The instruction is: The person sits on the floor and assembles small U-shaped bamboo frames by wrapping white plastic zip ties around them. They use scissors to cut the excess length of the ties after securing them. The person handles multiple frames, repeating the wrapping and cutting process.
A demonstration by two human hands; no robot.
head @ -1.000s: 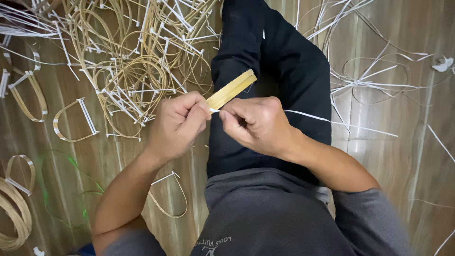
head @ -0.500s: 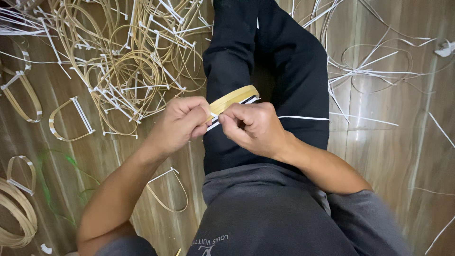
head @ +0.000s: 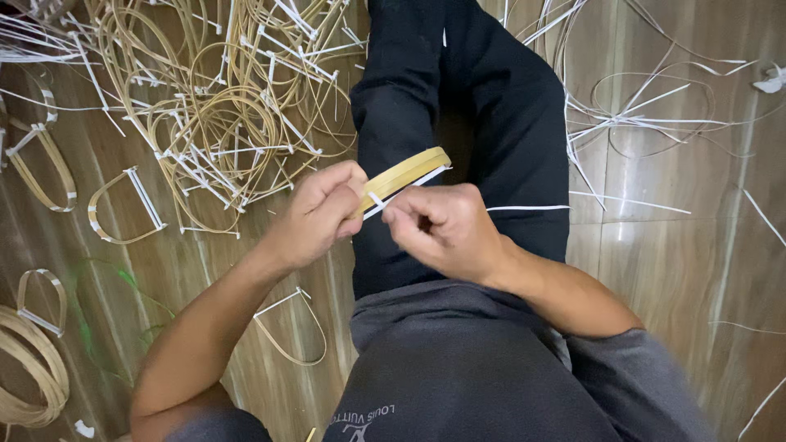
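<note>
My left hand point(head: 321, 211) grips one end of a bent tan bamboo strip point(head: 407, 171) that arcs over my lap. A thin white plastic strip point(head: 409, 187) lies along the bamboo and crosses it near my left thumb. My right hand point(head: 438, 229) pinches that white strip just right of the left hand, and the strip's loose tail point(head: 528, 208) runs out to the right across my black trouser leg point(head: 524, 139). Both hands almost touch each other above my lap.
A tangled heap of bamboo loops and white strips point(head: 221, 106) covers the wooden floor at upper left. Finished D-shaped loops point(head: 123, 209) lie left, one point(head: 291, 327) by my left forearm. Coiled bamboo point(head: 29, 376) sits at the lower left. Loose white strips point(head: 647, 123) spread at right.
The bamboo strip has tilted lower and now shows as a curved arc. My hands have shifted slightly while the right one keeps working the white strip.
</note>
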